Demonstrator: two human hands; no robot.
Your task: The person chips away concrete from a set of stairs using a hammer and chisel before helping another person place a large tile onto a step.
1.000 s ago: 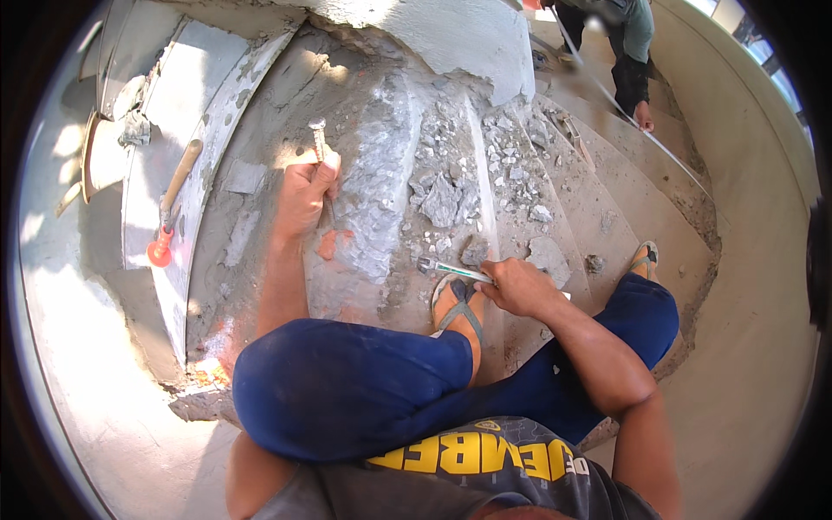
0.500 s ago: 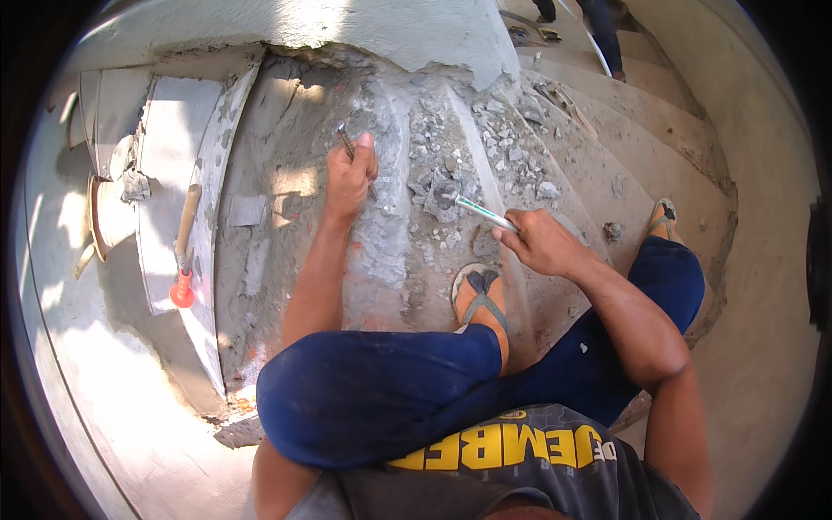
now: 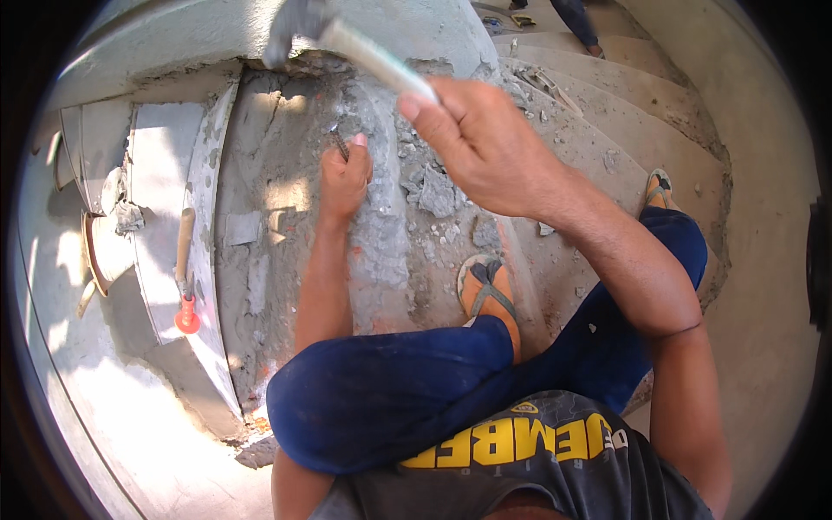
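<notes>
Left hand grips chisel; right hand raises hammer.

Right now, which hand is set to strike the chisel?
Right. The right hand is raised above the step with the hammer in its grip. The left hand is down on the broken concrete, holding the chisel in place, so it likely can't swing.

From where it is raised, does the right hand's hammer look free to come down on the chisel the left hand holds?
Probably yes. The right hand holds the hammer raised above the chisel, whose top end juts clear of the left hand; nothing lies between them, though the left fingers sit close below.
</notes>
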